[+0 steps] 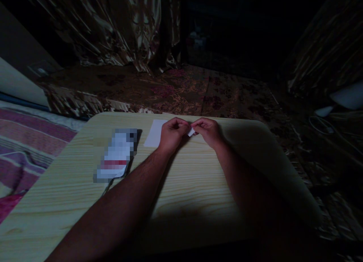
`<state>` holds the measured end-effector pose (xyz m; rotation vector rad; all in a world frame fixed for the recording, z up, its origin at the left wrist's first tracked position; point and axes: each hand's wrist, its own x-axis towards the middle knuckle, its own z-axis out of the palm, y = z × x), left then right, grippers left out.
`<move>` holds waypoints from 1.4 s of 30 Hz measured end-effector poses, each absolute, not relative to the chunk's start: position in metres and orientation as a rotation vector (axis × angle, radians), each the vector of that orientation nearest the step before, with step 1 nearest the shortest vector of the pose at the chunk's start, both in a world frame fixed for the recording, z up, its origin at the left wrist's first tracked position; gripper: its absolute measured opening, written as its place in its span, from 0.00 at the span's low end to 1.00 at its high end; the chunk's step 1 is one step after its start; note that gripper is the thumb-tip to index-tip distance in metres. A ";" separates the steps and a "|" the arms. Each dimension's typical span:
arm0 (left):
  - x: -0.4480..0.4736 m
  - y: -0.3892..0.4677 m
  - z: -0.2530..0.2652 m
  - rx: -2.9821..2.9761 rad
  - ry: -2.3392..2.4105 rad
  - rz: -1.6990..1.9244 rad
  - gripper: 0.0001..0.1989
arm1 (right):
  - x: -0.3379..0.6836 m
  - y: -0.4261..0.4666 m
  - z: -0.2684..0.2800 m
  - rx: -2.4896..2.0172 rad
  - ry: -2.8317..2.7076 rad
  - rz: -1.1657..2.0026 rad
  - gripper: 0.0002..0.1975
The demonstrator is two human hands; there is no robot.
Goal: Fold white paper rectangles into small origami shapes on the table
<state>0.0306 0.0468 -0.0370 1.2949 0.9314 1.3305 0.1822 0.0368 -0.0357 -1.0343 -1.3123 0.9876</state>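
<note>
Both my hands meet near the far edge of the wooden table, pinching a small piece of white paper between them. My left hand has its fingers closed on the paper's left side. From the right, my right hand grips the same piece with thumb and fingertips. Part of the paper is hidden behind the fingers. A larger white sheet of paper lies flat on the table, partly behind my left hand.
Left of my forearm a phone with a blurred-out screen lies on the wooden table. A striped bedspread is at the left. Patterned curtains hang behind, and a white lamp-like object with a cable stands at the right.
</note>
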 end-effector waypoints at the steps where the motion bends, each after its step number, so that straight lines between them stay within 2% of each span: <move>1: 0.031 0.046 -0.037 1.289 0.926 1.331 0.07 | 0.182 0.037 -0.035 -1.037 -1.305 0.998 0.04; 7: 0.032 0.047 -0.037 1.253 0.905 1.366 0.12 | 0.183 0.036 -0.033 -1.000 -1.248 1.110 0.16; 10: 0.032 0.050 -0.039 1.260 0.919 1.386 0.14 | 0.183 0.037 -0.034 -1.040 -1.225 1.127 0.18; 19: 0.031 0.050 -0.041 1.284 0.925 1.375 0.16 | 0.181 0.039 -0.036 -1.081 -1.240 1.097 0.13; 42: 0.033 0.050 -0.040 1.253 0.949 1.384 0.13 | 0.181 0.038 -0.036 -1.084 -1.248 1.116 0.11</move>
